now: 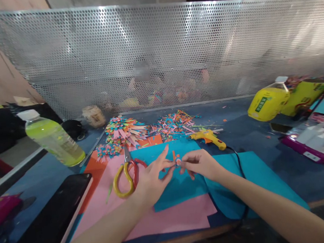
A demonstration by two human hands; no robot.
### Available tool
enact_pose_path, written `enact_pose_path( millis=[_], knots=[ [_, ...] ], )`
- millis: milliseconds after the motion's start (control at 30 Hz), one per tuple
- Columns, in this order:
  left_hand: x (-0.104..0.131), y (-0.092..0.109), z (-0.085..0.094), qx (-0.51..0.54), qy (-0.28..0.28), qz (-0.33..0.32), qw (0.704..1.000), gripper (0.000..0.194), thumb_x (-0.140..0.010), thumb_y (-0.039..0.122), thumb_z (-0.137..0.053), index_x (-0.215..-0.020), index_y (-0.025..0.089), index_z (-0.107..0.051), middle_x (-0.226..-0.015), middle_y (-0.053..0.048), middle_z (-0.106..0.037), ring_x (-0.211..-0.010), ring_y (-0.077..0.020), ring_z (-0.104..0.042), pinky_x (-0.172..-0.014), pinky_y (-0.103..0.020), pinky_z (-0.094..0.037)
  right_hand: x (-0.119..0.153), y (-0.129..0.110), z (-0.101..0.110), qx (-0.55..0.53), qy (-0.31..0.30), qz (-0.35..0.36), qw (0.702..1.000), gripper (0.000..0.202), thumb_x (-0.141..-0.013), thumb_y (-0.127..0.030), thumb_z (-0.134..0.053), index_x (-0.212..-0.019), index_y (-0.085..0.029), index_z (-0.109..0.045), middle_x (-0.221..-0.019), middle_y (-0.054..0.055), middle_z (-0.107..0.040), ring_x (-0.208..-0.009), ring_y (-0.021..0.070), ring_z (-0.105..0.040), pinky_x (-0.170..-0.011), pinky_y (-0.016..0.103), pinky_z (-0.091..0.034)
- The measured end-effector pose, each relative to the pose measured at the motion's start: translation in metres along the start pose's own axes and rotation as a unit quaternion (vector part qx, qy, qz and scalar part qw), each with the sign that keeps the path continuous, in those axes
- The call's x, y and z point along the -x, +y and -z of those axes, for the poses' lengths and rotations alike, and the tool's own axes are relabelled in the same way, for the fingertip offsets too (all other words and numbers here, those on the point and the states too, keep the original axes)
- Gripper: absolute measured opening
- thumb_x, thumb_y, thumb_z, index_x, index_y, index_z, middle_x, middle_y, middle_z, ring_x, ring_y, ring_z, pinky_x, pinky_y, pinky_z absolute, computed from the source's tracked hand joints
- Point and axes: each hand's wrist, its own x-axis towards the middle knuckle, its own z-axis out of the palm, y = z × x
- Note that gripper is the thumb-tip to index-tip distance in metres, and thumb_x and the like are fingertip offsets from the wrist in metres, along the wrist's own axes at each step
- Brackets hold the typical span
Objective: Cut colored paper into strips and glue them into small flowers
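Note:
My left hand (158,173) and my right hand (200,164) meet above a blue craft sheet (180,192). Between their fingertips is a small rolled piece of orange and pink strip (178,160), pinched from both sides. One orange end of it sticks up. Left of my left hand lies a pair of scissors (123,180) with yellow and red handles, its blades pointing away, on a pink sheet (99,215). Beyond my right hand rests a yellow glue gun (209,138) with a black cord.
Bundled coloured strips (127,130) and loose scraps (173,124) lie at the back. A green drink bottle (55,141) leans at left, near a black phone-like slab (48,220). At right are a yellow bottle (269,101) and a purple power strip (308,149). A perforated metal screen (157,41) bounds the table.

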Motion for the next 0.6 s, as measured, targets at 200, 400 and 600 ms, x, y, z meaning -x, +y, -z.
enact_pose_path(
  millis=[200, 400, 600],
  knots=[
    [-0.0007, -0.0035, -0.0011, -0.008, 0.001, -0.031, 0.999, 0.055, -0.080, 0.023, -0.052, -0.132, 0.025, -0.032, -0.089, 0.001, -0.070, -0.092, -0.0152, -0.062, -0.085, -0.028, -0.045, 0.0021, 0.0009, -0.0004, 0.058, 0.021, 0.013, 0.998, 0.030, -0.073, -0.042, -0.058, -0.073, -0.013, -0.066, -0.067, 0.003, -0.064, -0.038, 0.0064, -0.050, -0.038, 0.019, -0.042],
    [-0.0009, -0.0090, -0.0010, -0.050, -0.011, -0.090, 0.995, 0.053, -0.081, 0.021, -0.049, -0.132, 0.025, -0.033, -0.093, -0.002, -0.068, -0.093, -0.0159, -0.061, -0.086, -0.029, -0.045, 0.0022, 0.0005, -0.0014, 0.099, 0.030, 0.028, 0.994, 0.031, -0.073, -0.043, -0.058, -0.072, -0.013, -0.067, -0.064, 0.003, -0.063, -0.038, 0.0060, -0.048, -0.037, 0.018, -0.040],
    [-0.0001, -0.0071, -0.0019, -0.063, 0.004, -0.099, 0.993, 0.054, -0.082, 0.019, -0.048, -0.133, 0.024, -0.029, -0.093, -0.002, -0.068, -0.090, -0.0149, -0.061, -0.083, -0.029, -0.047, 0.0008, 0.0014, -0.0028, 0.123, 0.033, 0.046, 0.991, 0.031, -0.075, -0.042, -0.056, -0.072, -0.012, -0.066, -0.063, 0.003, -0.063, -0.040, 0.0066, -0.048, -0.036, 0.017, -0.040]
  ],
)
